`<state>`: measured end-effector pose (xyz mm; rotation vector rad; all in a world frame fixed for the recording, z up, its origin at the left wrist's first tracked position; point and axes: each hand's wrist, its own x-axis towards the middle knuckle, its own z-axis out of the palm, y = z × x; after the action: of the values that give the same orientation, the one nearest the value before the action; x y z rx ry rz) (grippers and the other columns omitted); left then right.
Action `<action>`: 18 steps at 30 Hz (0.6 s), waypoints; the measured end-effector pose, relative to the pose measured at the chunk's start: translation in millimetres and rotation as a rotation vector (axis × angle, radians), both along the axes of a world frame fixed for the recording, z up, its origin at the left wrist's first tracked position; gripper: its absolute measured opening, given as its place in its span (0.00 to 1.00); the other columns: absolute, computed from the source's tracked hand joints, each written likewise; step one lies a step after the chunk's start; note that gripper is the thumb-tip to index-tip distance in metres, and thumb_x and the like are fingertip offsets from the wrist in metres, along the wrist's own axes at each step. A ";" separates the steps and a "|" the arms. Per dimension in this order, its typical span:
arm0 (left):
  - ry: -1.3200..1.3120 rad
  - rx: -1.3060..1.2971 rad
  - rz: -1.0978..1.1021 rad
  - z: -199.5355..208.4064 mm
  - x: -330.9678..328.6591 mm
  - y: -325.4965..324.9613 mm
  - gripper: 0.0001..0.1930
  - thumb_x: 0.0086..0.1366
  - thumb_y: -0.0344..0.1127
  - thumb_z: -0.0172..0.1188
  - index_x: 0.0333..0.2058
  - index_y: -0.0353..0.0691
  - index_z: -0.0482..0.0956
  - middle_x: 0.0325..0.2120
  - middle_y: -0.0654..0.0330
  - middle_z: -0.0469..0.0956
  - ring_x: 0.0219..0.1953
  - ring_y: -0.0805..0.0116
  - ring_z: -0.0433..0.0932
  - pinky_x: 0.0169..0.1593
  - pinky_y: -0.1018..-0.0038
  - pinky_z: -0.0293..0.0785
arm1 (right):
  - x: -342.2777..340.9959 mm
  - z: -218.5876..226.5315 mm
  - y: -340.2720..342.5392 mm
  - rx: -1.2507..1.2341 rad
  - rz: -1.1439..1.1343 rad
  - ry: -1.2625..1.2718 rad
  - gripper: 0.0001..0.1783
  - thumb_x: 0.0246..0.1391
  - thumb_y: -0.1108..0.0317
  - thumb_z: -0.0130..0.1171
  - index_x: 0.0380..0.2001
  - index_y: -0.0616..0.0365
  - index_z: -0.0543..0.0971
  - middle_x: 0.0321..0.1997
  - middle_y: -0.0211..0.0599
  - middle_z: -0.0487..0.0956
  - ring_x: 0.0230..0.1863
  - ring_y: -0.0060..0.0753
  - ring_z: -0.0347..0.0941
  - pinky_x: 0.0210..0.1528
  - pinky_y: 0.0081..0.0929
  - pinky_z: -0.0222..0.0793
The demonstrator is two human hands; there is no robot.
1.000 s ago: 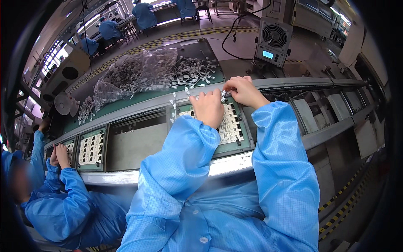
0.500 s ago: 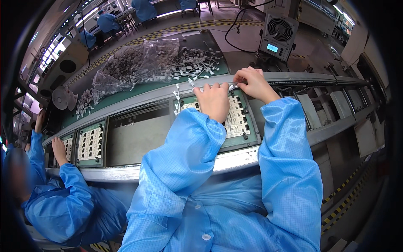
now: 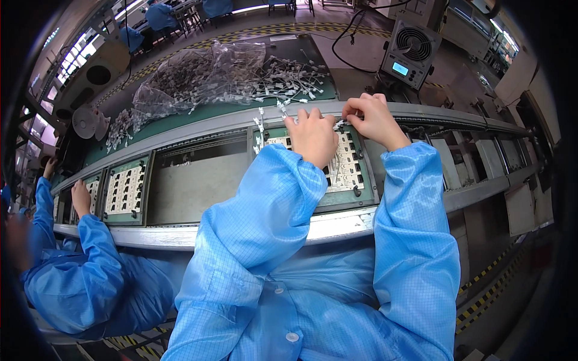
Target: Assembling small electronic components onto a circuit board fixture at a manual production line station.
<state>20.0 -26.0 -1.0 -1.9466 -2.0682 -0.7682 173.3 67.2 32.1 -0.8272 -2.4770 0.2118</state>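
Note:
My left hand [image 3: 315, 139] is bent over the pale circuit board panel [image 3: 348, 157] in its green carrier, fingers curled in; what they hold is hidden under the hand. At the board's far right corner my right hand [image 3: 378, 121] pinches with thumb and forefinger at a small white connector lead [image 3: 341, 124]. Thin wires [image 3: 335, 171] lie across the board just right of my left hand. More white connector leads [image 3: 259, 127] hang along the carrier's left side, and another lead [image 3: 282, 108] rests on the rail beyond my left hand.
Across the rail [image 3: 198, 126], a heap of connector leads [image 3: 289, 79] and a clear plastic bag [image 3: 235, 66] cover the green bench. A fan unit [image 3: 410, 51] stands far right. To the left, a co-worker's hand [image 3: 80, 197] is by more board panels [image 3: 125, 190] on the conveyor.
The view has shifted slightly. Both my hands stay at the board's far edge, with only small finger movements. The co-worker's near hand has lifted a little off the panels.

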 end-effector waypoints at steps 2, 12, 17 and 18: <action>0.010 -0.002 -0.001 0.7 -1.7 0.5 0.09 0.54 0.35 0.61 0.35 0.51 0.85 0.36 0.62 0.78 0.45 0.58 0.72 0.51 0.52 0.60 | -0.6 3.0 2.2 -0.017 -0.008 0.010 0.04 0.48 0.70 0.58 0.28 0.49 0.81 0.26 0.26 0.77 0.36 0.30 0.71 0.53 0.32 0.54; -0.054 0.011 0.070 27.6 -14.6 -2.5 0.09 0.58 0.41 0.60 0.36 0.50 0.85 0.38 0.62 0.80 0.47 0.56 0.74 0.51 0.54 0.63 | -3.2 0.5 0.9 -0.018 0.046 -0.053 0.13 0.47 0.74 0.50 0.24 0.48 0.85 0.30 0.29 0.76 0.42 0.34 0.69 0.54 0.36 0.56; -0.019 -0.209 0.379 53.3 -78.3 3.2 0.15 0.58 0.50 0.60 0.37 0.49 0.85 0.36 0.58 0.84 0.44 0.54 0.80 0.50 0.50 0.64 | -5.1 1.7 -0.1 -0.074 0.028 -0.095 0.13 0.47 0.74 0.50 0.25 0.50 0.85 0.30 0.31 0.76 0.43 0.36 0.69 0.55 0.36 0.56; -0.002 -0.297 0.420 51.9 -84.6 2.7 0.19 0.58 0.56 0.60 0.35 0.48 0.86 0.37 0.58 0.84 0.45 0.54 0.80 0.51 0.48 0.63 | -4.4 1.8 -0.1 -0.073 0.024 -0.100 0.13 0.47 0.73 0.50 0.25 0.50 0.85 0.31 0.31 0.76 0.42 0.36 0.69 0.55 0.36 0.56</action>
<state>-64.6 -23.3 50.8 -1.5383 -2.5878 -0.3904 169.0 67.1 33.9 -0.8580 -2.5874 0.2767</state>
